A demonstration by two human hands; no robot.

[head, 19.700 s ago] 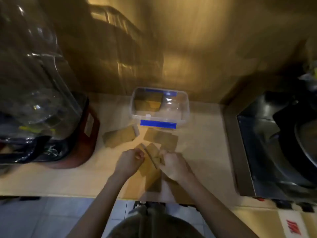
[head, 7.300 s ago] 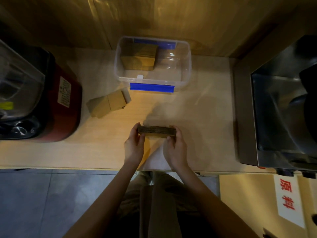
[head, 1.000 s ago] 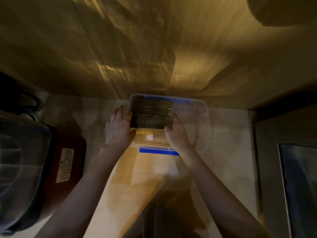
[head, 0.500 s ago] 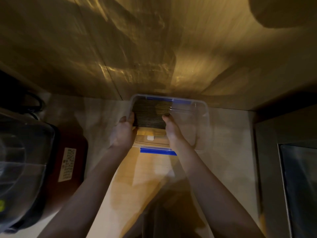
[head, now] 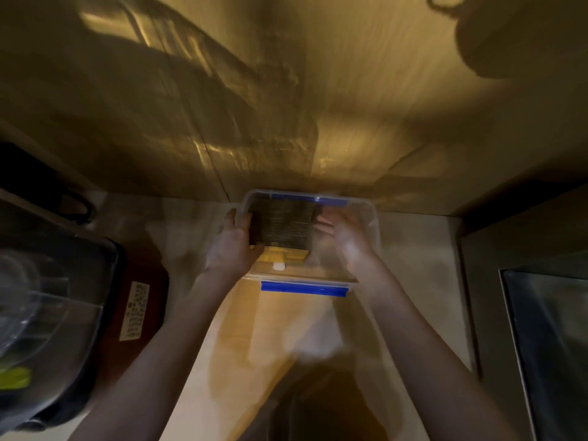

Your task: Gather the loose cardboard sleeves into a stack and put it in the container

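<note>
A clear plastic container (head: 366, 207) with blue clips (head: 304, 289) stands on the counter against the wooden wall. Inside its left half, a dark stack of cardboard sleeves (head: 283, 224) stands on edge. My left hand (head: 234, 246) is at the container's left rim, with its thumb pressed on the left end of the stack. My right hand (head: 346, 240) is inside the container, just to the right of the stack. It is blurred, its fingers are spread, and there is a small gap to the stack's right end.
A red-based appliance (head: 140, 300) with a clear jug stands on the left of the pale counter (head: 413, 249). A steel-framed unit (head: 547, 345) borders the counter on the right. The wooden wall (head: 318, 90) rises straight behind the container.
The stack has gone from being carried over the counter to standing in the container. In the last half second my right hand has come off its right end and spread.
</note>
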